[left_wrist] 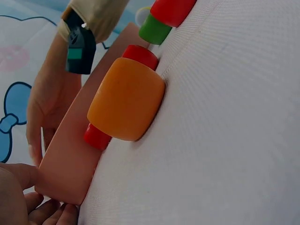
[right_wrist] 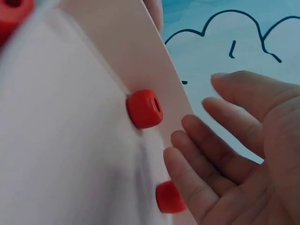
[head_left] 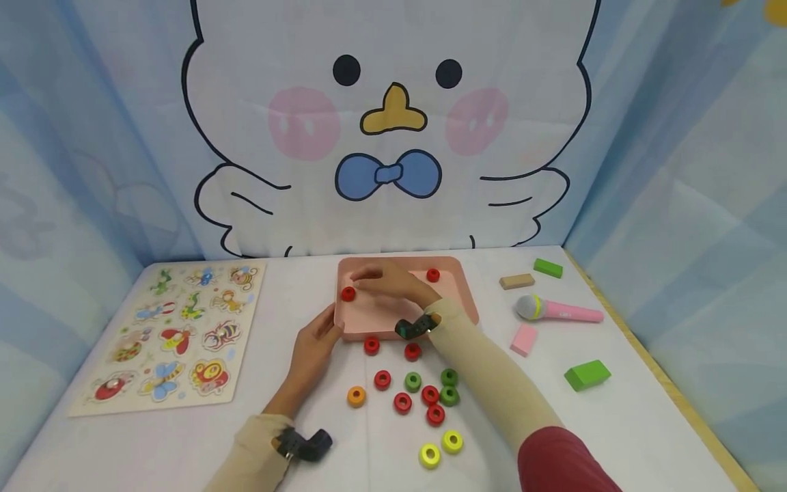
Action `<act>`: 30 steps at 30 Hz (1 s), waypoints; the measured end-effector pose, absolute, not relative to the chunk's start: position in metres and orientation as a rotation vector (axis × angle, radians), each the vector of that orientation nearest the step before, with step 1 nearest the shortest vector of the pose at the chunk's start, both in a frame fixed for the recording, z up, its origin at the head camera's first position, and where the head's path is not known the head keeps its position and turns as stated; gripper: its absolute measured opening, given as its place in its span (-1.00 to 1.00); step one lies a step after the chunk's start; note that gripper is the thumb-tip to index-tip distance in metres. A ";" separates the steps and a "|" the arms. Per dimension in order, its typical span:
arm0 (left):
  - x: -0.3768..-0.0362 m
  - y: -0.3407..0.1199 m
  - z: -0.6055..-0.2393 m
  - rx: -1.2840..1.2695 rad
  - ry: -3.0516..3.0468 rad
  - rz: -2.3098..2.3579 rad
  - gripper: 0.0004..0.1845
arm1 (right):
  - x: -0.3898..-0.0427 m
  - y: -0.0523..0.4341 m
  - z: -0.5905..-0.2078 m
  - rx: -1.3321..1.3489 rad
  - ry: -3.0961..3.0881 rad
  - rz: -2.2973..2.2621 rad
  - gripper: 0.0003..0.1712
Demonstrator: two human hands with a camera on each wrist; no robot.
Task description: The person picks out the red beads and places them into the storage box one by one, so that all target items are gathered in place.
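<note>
tray: pink tray at table centre-back, near edge partly hidden by right hand and wrist.
left hand: left hand at tray's front-left corner, fingers touching its edge; wrist view shows fingertips under the corner, cut off by frame. Grip unclear, fingers look relaxed.
right hand: right hand over tray, palm down, fingers spread and straight, holding nothing; wrist view shows the open fingers just beside the red rings.
rings in tray: red ring at left side, just beside the fingertips; another red one at back right. A third shows only in the right wrist view, half cut off.
loose rings: cluster on white table in front of tray, red, green, orange ring, two yellow. Some overlap, count unsure.
left wrist view: orange ring fills frame, blurred; rest mostly blocked.
other: puzzle board left; pink microphone and blocks right, well apart.
sleeve: red sleeve cut off at bottom.
</note>
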State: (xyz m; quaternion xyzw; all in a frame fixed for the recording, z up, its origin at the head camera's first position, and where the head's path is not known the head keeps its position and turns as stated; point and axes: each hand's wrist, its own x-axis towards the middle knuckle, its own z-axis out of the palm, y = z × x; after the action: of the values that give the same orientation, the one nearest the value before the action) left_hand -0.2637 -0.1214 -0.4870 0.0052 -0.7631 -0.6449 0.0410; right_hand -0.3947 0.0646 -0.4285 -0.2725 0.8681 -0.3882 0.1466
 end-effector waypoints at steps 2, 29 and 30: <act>-0.263 -0.121 -0.487 0.031 -2.365 -1.954 -0.43 | -0.389 0.071 -0.427 -0.808 2.484 -1.147 -0.59; -0.264 -0.118 -0.488 0.070 -2.442 -1.884 -0.42 | -0.250 0.179 -0.441 -1.016 2.346 -1.326 -0.71; -0.264 -0.118 -0.488 0.075 -2.440 -1.886 -0.42 | -0.247 0.180 -0.443 -1.013 2.345 -1.323 -0.71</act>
State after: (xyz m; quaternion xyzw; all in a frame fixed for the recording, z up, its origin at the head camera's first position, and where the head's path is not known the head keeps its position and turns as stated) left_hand -0.2639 -0.1175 -0.4878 0.0241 -0.7907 -0.6110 0.0284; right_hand -0.2465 0.1802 -0.4431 -0.3489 0.8081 -0.4558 0.1322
